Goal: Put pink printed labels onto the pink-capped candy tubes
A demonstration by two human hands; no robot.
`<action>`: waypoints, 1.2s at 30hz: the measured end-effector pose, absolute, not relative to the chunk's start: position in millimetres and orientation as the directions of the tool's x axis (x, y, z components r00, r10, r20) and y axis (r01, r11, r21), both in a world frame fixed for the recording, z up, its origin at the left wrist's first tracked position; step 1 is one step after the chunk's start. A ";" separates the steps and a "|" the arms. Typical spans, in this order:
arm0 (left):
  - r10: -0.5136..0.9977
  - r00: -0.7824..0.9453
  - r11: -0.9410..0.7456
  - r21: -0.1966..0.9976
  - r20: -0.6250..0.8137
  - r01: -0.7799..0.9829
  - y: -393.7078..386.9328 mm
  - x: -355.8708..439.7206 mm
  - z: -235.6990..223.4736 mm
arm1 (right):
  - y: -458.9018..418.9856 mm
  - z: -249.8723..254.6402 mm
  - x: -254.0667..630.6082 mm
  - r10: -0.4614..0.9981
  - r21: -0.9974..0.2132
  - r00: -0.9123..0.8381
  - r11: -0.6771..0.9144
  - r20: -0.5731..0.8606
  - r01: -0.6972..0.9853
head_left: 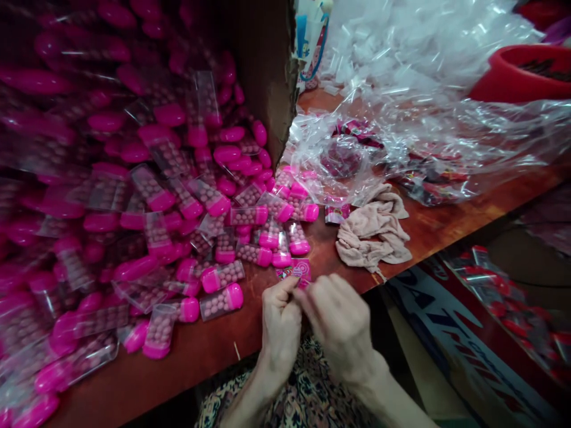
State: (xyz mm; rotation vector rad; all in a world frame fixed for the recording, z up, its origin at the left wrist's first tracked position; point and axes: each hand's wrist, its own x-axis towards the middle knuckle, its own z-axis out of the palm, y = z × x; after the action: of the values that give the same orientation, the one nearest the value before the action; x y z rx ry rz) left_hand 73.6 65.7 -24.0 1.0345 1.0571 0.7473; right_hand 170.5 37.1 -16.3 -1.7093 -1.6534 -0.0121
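Over the table's front edge, my left hand is closed, its thumb and finger pinched together. My right hand is curled closed right beside it, slightly blurred, its fingers meeting the left fingertips. Whatever is between them is hidden. A small pink printed label shows just beyond the fingertips; whether it is held or lies on the table I cannot tell. To the left and ahead lie clear plastic tubes with bright pink caps, filled with small round balls; the nearest tube is on its side.
A torn-edged cardboard box wall rises beside the heaped tubes. A crumpled beige cloth lies right of another pink label. Clear plastic bags and a red bowl stand behind. Below right, a printed carton adjoins red-capped containers.
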 end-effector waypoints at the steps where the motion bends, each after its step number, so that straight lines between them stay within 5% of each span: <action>1: 0.897 0.313 0.335 0.942 -0.313 -0.017 64.7 73.8 -24.5 | 36.6 -18.4 168.7 0.861 -0.512 0.159 0.130 0.483 0.849; 4: 0.902 0.329 0.297 0.955 -0.281 0.003 62.6 76.1 -21.1 | 42.4 -23.5 180.3 0.892 -0.714 0.300 0.037 0.339 0.699; 12: 0.822 0.441 0.330 0.932 -0.361 0.148 73.0 94.7 -20.4 | 46.4 -43.6 237.7 0.875 -0.894 0.469 -0.108 0.122 0.435; 18: 0.839 0.429 0.294 0.942 -0.334 0.161 76.2 116.2 -24.1 | 49.4 -49.9 260.1 0.762 -0.924 0.640 -0.171 0.096 0.342; 27: 0.808 0.496 0.319 0.944 -0.318 0.085 85.5 123.0 -30.2 | 27.4 -35.1 268.7 0.911 -0.965 0.403 -0.181 -0.091 0.190; 32: 0.846 0.425 0.298 0.947 -0.321 0.122 81.6 123.6 -28.9 | 26.5 -44.8 253.7 0.853 -0.921 0.521 -0.210 -0.008 0.328; 36: 0.945 0.268 0.140 0.971 -0.189 0.192 73.6 106.1 -22.0 | 32.9 -48.3 243.2 0.797 -0.850 0.596 -0.248 0.094 0.465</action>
State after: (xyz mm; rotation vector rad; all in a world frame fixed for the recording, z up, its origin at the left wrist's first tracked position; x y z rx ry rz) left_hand 106.1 73.6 -22.0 1.3274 1.1872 0.7883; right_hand 243.2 32.9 -48.3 -1.8959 -1.0128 0.4493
